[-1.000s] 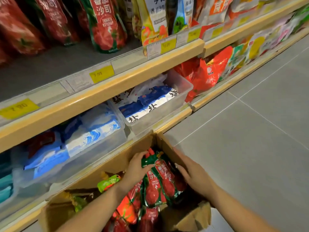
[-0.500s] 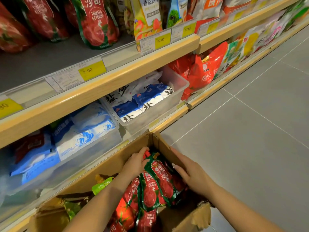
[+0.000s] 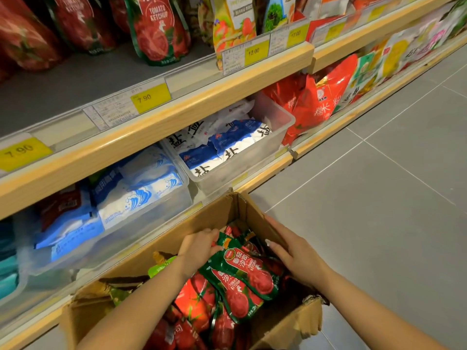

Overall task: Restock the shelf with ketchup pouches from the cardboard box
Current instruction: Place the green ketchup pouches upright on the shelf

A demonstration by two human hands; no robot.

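An open cardboard box stands on the floor against the bottom shelf, holding several red and green ketchup pouches. My left hand reaches in from the left, its fingers curled over the top edge of the uppermost pouches. My right hand lies against the right side of the same pouches with fingers extended, next to the box's right wall. The upper shelf carries standing ketchup pouches at the back, with bare grey surface in front of them.
Under that shelf, clear plastic bins hold white and blue salt bags. Red rice bags fill the shelf further right. Yellow price tags line the shelf edge. Grey tiled floor spreads to the right of the box.
The view has drawn closer to the box and shelf. Both hands stay in the box on the top pouches, which have tilted slightly to the right.
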